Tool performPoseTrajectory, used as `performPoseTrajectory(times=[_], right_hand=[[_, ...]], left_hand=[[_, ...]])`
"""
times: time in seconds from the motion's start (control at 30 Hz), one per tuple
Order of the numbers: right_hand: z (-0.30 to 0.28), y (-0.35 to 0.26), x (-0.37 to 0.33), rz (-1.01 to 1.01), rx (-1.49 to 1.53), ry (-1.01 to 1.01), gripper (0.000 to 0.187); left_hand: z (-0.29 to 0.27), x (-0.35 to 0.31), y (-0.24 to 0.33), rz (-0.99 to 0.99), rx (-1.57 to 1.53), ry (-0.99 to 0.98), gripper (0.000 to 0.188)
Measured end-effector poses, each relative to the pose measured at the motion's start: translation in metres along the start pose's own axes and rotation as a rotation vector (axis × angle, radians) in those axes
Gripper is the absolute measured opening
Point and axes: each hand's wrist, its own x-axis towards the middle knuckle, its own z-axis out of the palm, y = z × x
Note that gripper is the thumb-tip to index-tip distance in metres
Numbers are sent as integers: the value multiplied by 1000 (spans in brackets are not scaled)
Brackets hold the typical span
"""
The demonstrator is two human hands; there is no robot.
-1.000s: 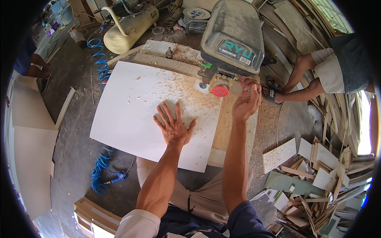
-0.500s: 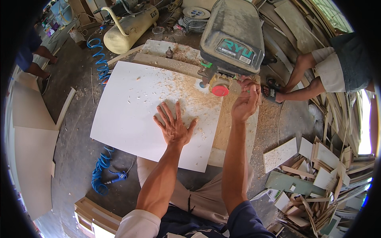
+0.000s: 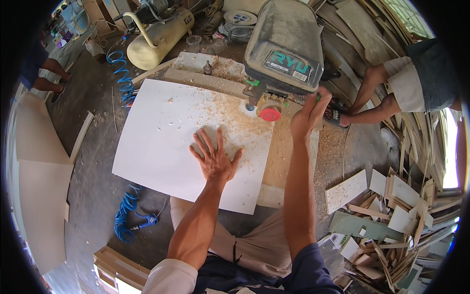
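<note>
A white board [image 3: 156, 139], strewn with wood shavings, lies on the wooden work surface [image 3: 281, 152] beneath a dark, dusty drill press [image 3: 274, 39]. My left hand [image 3: 214, 159] rests flat on the board, fingers spread, to the near left of the drilling spot. A round hole or recess [image 3: 250, 108] shows in the board under the drill head, partly covered by the machine. Beside it is the machine's red knob [image 3: 270, 114]. At the press's right side my right hand [image 3: 307, 115] is closed round a feed lever, mostly hidden by the fingers; a bit of green shows there.
A cream air compressor [image 3: 156, 41] stands at the far left, with a coiled blue air hose [image 3: 125, 210] and blow gun [image 3: 147, 220] on the floor. Board offcuts [image 3: 387, 215] pile up at right. A co-worker's legs [image 3: 374, 98] are close by on the right; another person stands far left.
My right hand has moved up and slightly right, turning with the lever. My left hand stays flat in the same place on the board.
</note>
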Motion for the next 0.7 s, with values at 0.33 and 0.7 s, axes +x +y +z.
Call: performPoseTrajectory(times=[0.33,0.7], right_hand=[[5,41,100,-1,-176,-124,28],[-4,-10,38,145,-163,-20,26]], left_hand=[[1,-1,1,24,-25,32,103],[2,-1,-2,16,-17,21,104]])
